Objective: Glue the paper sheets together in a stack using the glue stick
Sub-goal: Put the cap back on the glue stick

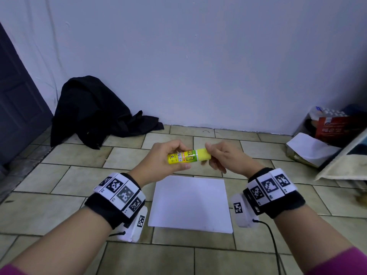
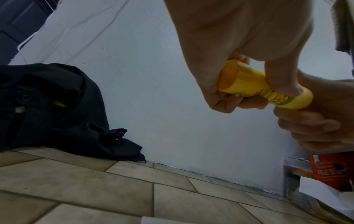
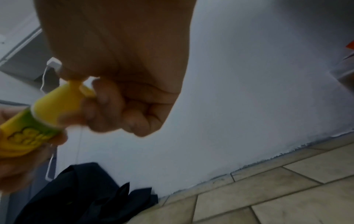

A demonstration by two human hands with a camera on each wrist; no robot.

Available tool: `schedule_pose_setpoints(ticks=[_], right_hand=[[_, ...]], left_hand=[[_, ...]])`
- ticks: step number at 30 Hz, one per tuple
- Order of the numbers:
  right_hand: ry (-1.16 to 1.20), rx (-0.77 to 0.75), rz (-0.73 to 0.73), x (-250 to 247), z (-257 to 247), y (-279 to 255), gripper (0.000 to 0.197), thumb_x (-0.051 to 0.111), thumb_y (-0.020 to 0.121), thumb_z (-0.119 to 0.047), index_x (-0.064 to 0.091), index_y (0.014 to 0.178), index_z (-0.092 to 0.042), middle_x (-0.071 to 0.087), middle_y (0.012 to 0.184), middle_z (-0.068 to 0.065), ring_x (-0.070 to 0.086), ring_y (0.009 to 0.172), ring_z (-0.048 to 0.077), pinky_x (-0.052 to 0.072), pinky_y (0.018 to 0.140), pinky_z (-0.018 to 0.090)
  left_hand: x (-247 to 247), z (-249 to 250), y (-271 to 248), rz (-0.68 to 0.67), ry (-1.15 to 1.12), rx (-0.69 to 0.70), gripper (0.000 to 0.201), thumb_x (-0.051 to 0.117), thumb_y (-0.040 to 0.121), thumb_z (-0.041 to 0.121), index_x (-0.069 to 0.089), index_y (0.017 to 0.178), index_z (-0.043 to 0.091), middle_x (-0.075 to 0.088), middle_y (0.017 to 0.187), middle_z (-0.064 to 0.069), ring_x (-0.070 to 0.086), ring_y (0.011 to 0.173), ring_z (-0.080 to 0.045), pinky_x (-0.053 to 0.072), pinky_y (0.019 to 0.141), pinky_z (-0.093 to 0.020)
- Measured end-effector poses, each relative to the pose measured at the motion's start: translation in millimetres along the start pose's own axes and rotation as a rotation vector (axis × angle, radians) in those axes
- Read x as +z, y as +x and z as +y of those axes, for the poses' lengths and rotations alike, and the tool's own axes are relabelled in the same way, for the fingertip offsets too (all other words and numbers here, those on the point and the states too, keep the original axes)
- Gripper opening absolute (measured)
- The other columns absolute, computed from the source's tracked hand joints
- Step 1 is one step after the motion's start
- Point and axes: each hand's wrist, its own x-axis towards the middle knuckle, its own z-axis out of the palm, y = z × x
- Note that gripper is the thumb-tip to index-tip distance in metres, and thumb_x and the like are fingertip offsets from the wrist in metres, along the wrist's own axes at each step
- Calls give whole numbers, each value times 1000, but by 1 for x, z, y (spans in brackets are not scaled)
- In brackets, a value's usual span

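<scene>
A yellow glue stick [image 1: 186, 156] [image 2: 254, 89] [image 3: 38, 121] with a green band lies level in the air above the floor. My left hand [image 1: 168, 155] [image 2: 229, 84] grips its labelled body. My right hand [image 1: 218, 155] [image 3: 118, 98] pinches the plain yellow cap [image 1: 203, 154] [image 2: 298, 100] [image 3: 57, 104] at the stick's right end; the cap sits on the body. A white paper sheet [image 1: 190, 204] lies flat on the tiled floor just below and nearer to me than both hands. Whether it is one sheet or several stacked cannot be told.
A black garment [image 1: 93, 112] is heaped against the white wall at the far left, beside a dark door [image 1: 17, 100]. At the right stand a red packet [image 1: 337, 128], more white paper [image 1: 311, 147] and a beige mat edge [image 1: 341, 167]. Cables trail from both wrist cameras.
</scene>
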Motion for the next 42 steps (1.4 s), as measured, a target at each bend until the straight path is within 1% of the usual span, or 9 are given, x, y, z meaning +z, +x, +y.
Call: schedule_pose_setpoints(ticks=[2,5,14,17,19,20,24,37,42], right_hand=[[94,-48,-9,-8,5,0,14,61,90,-36,63,92,-22,63,71,-10,54,49,12,43,52,23],[112,-115,28,-10,7,0,15,65,88,-7,61,97,-18,62,77,-4,56,53,10,45,54,23],[120,22,164,8,-3,3,57,29,103,-35,51,56,-12,45,43,-8,35,37,6,30,42,19],[138,-37,42,-1,-2,1,45,36,100,-39,62,74,-14,57,61,0,44,41,13,37,46,23],[166,-113,26,-8,1,-1,9,58,93,-25,62,99,-19,61,79,-9,56,52,15,44,51,24],[149,-135,38,-10,2,-1,17,64,89,-15,61,104,-22,62,79,-13,58,55,14,46,52,23],[-65,-172,62,-3,-2,0,13,60,92,-8,60,94,-20,54,52,-16,49,46,5,43,52,19],[-173,-122,143,7,-8,1,24,49,97,-22,59,87,-4,50,64,-4,47,50,0,36,52,15],[-177,-115,175,7,-9,0,42,40,84,-38,58,85,-1,50,66,6,43,51,6,38,55,29]], left_hand=[[-4,2,1,14,-11,-8,30,80,74,5,64,90,24,62,79,8,54,62,1,47,56,-14],[-6,3,1,12,6,-16,30,80,75,6,64,89,27,63,79,6,55,60,-3,51,55,-22],[-5,8,8,32,64,35,32,82,74,11,64,85,35,70,80,2,59,68,-10,49,66,-23],[-9,7,7,26,33,31,32,83,73,12,65,88,35,72,86,0,62,72,-9,50,69,-24],[-11,5,7,34,13,32,33,83,73,11,66,90,34,72,89,0,64,74,-6,51,71,-20],[-11,4,7,33,16,26,33,82,73,11,66,91,33,72,87,1,63,74,-6,50,70,-19],[-7,0,7,44,56,18,31,82,74,11,65,90,32,70,82,0,60,67,-9,49,64,-21],[-2,1,9,78,139,91,29,83,73,18,64,88,34,70,84,-6,62,71,-23,49,63,-24],[0,3,10,91,146,141,28,79,70,25,61,85,40,69,82,-2,61,71,-18,48,65,-24]])
